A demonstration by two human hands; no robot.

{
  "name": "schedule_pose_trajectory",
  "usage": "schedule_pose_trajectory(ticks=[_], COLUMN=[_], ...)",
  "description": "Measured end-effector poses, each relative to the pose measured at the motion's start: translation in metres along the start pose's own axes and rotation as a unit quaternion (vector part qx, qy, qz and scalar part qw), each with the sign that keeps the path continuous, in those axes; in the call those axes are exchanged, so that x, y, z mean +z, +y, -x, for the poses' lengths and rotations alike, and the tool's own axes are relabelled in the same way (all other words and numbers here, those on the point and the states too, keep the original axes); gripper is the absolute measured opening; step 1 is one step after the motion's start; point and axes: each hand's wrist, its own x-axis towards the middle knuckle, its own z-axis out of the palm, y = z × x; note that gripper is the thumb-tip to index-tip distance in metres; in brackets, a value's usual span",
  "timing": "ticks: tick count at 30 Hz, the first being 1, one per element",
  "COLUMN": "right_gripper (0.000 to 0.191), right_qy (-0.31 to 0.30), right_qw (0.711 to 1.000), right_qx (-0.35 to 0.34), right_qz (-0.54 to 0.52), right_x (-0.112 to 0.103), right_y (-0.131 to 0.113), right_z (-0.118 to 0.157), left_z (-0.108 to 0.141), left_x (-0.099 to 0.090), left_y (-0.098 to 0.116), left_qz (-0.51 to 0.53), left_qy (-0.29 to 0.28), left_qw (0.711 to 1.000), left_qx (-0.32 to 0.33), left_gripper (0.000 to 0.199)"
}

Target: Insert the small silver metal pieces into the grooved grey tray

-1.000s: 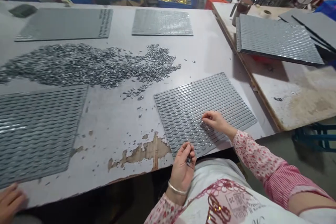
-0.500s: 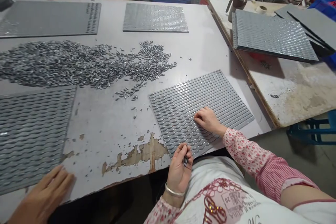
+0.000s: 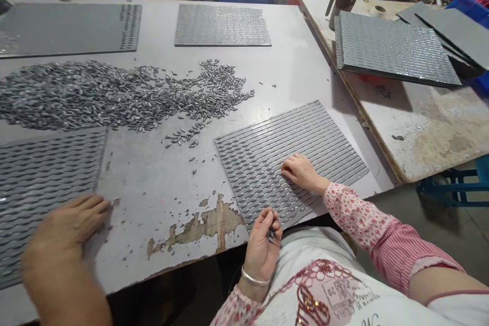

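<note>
A grey grooved board (image 3: 301, 127) lies at an angle on the white table in front of me. Small spindle-shaped grey pieces fill the left part of its grooves; the right part shows bare grooves. My right hand (image 3: 303, 170) rests on the middle of the board, fingertips pinched together at a groove; whatever they hold is hidden. At the board's near left corner, my left hand (image 3: 260, 249) is turned palm up. Its fingers are curled around a few grey pieces (image 3: 271, 233).
A long heap of grey pieces (image 3: 114, 94) spreads across the table. A co-worker's hand (image 3: 84, 214) is beside another filled board (image 3: 46, 178) at left. More boards (image 3: 223, 25) lie at the back. Stacked boards (image 3: 397, 46) and a brown-lidded jug (image 3: 343, 5) occupy the right table.
The co-worker's hand has moved up and farther over the left board's edge. My two hands stay almost where they were; the view has shifted slightly.
</note>
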Motion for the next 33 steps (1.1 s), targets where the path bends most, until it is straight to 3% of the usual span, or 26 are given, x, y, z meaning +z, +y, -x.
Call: schedule_pose_trajectory(ticks=[13, 17, 19, 22, 24, 29, 31, 33], right_gripper=[0.007, 0.010, 0.013, 0.021, 0.025, 0.029, 0.028, 0.024], right_qy=[-0.043, -0.010, -0.011, -0.082, -0.105, -0.101, -0.098, -0.067], right_qw=[0.999, 0.995, 0.973, 0.900, 0.865, 0.836, 0.816, 0.816], right_qx=[0.013, 0.007, -0.027, -0.068, -0.051, 0.003, 0.009, 0.025], right_qz=[-0.023, -0.103, -0.228, -0.423, -0.488, -0.539, -0.569, -0.574], right_x=[-0.009, -0.014, -0.015, -0.014, -0.013, -0.009, -0.010, -0.012], right_y=[0.002, -0.005, -0.013, -0.031, -0.043, -0.057, -0.051, -0.037], right_z=[-0.012, -0.008, 0.001, 0.019, 0.028, 0.032, 0.026, 0.016], left_z=[-0.003, -0.006, -0.007, -0.009, -0.010, -0.009, -0.007, -0.005], left_x=[0.006, 0.011, 0.013, 0.014, 0.014, 0.015, 0.015, 0.014], left_y=[0.000, 0.001, 0.002, 0.002, 0.000, -0.001, 0.002, 0.005], left_qz=[-0.007, 0.000, 0.002, 0.001, 0.001, 0.005, 0.006, 0.002], left_qy=[0.002, 0.015, 0.015, 0.010, 0.003, -0.023, -0.008, -0.002], left_qw=[1.000, 1.000, 1.000, 1.000, 0.999, 0.999, 0.999, 1.000], left_qx=[0.002, 0.015, 0.020, 0.028, 0.033, 0.032, 0.033, 0.021], left_gripper=[0.010, 0.009, 0.011, 0.017, 0.020, 0.012, 0.010, 0.019])
